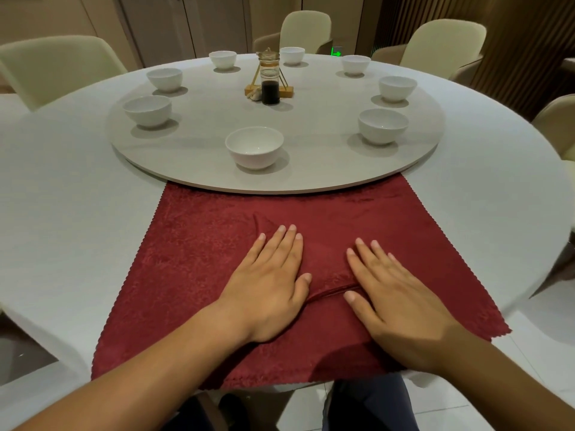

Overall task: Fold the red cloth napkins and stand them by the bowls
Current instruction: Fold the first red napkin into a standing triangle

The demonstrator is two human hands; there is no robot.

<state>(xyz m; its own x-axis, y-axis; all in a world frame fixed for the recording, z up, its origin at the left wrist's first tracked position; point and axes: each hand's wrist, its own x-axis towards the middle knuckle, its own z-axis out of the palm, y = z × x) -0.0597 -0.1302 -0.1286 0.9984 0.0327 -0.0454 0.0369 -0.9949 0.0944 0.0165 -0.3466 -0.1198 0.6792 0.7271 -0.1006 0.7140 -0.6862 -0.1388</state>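
Note:
A large red cloth lies spread on the round table at its near edge, its far edge tucked under the turntable. On top of it sits a smaller folded red napkin, with a pointed corner at the upper left and a folded seam between my hands. My left hand presses flat on the napkin's left part, fingers straight. Flat beside it, my right hand rests on the right part, fingers straight. Several white bowls stand around the turntable; the nearest bowl is just beyond the cloth.
The grey turntable carries the bowls and, at its middle, a glass bottle of dark sauce in front of a wooden stand. Cream chairs ring the white table. The cloth hangs over the near table edge above my legs.

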